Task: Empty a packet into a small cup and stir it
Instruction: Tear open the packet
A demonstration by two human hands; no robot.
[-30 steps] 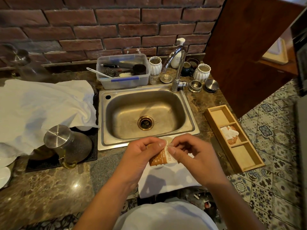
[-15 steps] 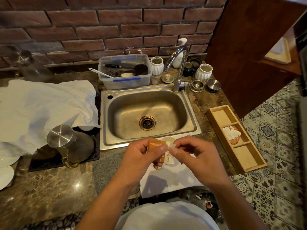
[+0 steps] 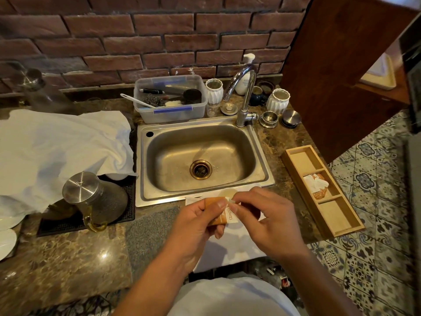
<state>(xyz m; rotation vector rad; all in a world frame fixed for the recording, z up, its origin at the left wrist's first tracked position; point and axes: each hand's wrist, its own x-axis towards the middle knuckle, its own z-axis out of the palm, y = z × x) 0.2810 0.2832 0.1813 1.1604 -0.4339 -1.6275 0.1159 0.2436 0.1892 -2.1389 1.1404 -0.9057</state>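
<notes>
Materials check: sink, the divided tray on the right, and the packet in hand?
Sink: brushed stainless steel by its dull grey sheen and soft reflections.
Divided tray: pale, unfinished-looking wood, maybe bamboo; matte, faint grain.
Packet: orange and white printed sachet, paper or foil laminate; cannot tell which. Both hands pinch it.

A sink (image 3: 259, 153) sits in the middle of the desk (image 3: 68, 258), with a faucet (image 3: 245, 96) and a plastic tub (image 3: 170, 115) behind it. A lidded jug (image 3: 91, 199) stands on a mat (image 3: 127, 215) to its left, and a wooden divided tray (image 3: 341, 226) lies to its right. Both hands (image 3: 230, 222) meet in front of the sink.
</notes>
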